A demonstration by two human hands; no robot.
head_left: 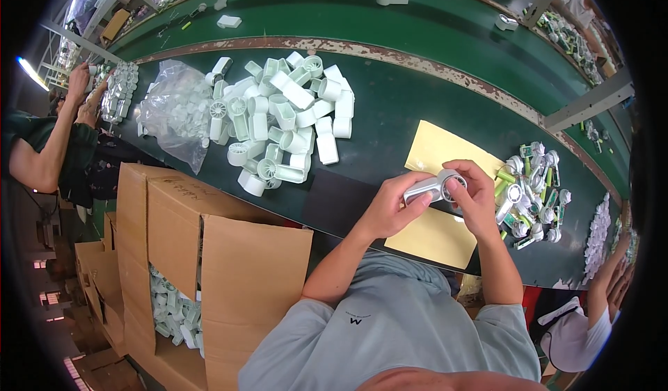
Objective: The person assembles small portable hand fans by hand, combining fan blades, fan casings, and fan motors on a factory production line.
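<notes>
My left hand (393, 206) grips the body of a small white plastic fan housing (433, 188) held above a yellow sheet (442, 155) on the green table. My right hand (476, 192) closes around the round, grilled end of the same housing, fingers over its rim. Both hands meet at the part, slightly above the table's near edge.
A heap of white fan housings (285, 116) and a clear plastic bag (174, 112) lie to the left. A pile of small white and green parts (532, 192) sits right of my hands. An open cardboard box (202, 266) with white parts stands beside me. Other people work at both sides.
</notes>
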